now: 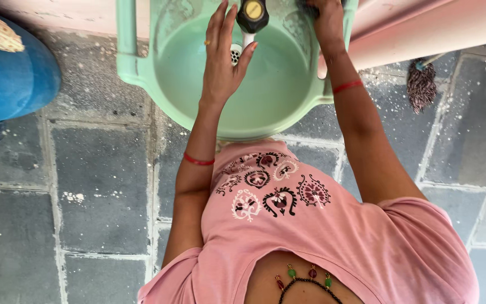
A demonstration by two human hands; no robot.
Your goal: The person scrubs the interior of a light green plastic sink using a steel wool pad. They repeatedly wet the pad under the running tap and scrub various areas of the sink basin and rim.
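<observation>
A view straight down from a head-worn camera onto a person standing at a pale green plastic washbasin (142, 73) set against a pinkish wall. The left hand (220, 62) reaches into the bowl with its fingers (219, 22) stretched out and loosely spread, the palm turned toward a short tap spout. The thumb tip sits just beside the white spout, under a black tap (252, 15) with a yellow cap at its centre. This hand grips nothing. A small gold ring shows on one finger, and a thin red thread band circles the forearm lower down. Just behind the thumb lies the round metal drain (235, 54) with its small holes.

The right hand (327, 19) rests at the basin's back rim, to the right of the tap. Its fingers are curled down over something dark at the very top edge of the view; what that thing is cannot be told, as it is cut off. A red thread band circles this wrist too.

The person wears a pink T-shirt (322, 236) with a dark and white paisley print, and a beaded necklace shows at the bottom edge. The floor is grey stone tiling (97, 191) with pale joints. A blue container (12, 79) stands at the left, well apart from the basin. A brownish mop head (421, 84) lies on the tiles at the right
</observation>
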